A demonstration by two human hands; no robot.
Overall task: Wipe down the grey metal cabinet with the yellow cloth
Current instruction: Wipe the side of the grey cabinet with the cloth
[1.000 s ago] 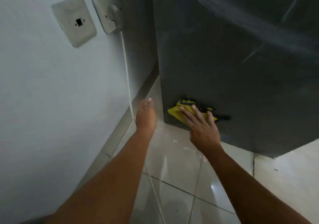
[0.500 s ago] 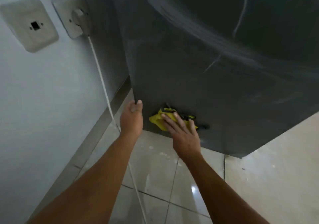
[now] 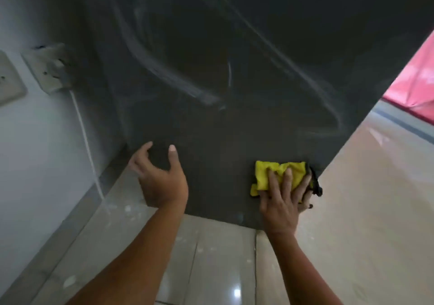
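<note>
Grey metal fills most of what I can see: the side panel of the cabinet (image 3: 234,70), streaked with pale curved smears across its upper part. It stands on a glossy tiled floor (image 3: 352,210) speckled with white spots, close beside a white wall (image 3: 35,152) on the left. Past the cabinet's right edge something pink (image 3: 418,74) now shows, which was out of sight half a second ago. The view has swung that way. The wall socket (image 3: 49,67) with its plug has slid toward the left edge, and the second wall plate (image 3: 7,79) is now cut off there. A white cable (image 3: 87,140) hangs from the plug down to the floor along the wall.

The left hand (image 3: 162,180) has left the cabinet's wall-side corner, where its fingertips rested a moment ago. It now sits in front of the lower panel with thumb and fingers loosely curved, grasping nothing. Whether it touches the metal I cannot tell.

The right hand (image 3: 281,201) has travelled across the bottom of the panel. Its fingers lie straight and spread, pressing the yellow cloth (image 3: 279,173) flat against the metal. The cloth, dark along its edge, was near the wall-side corner before. It is now low on the panel beside the cabinet's right edge, just above the floor.
</note>
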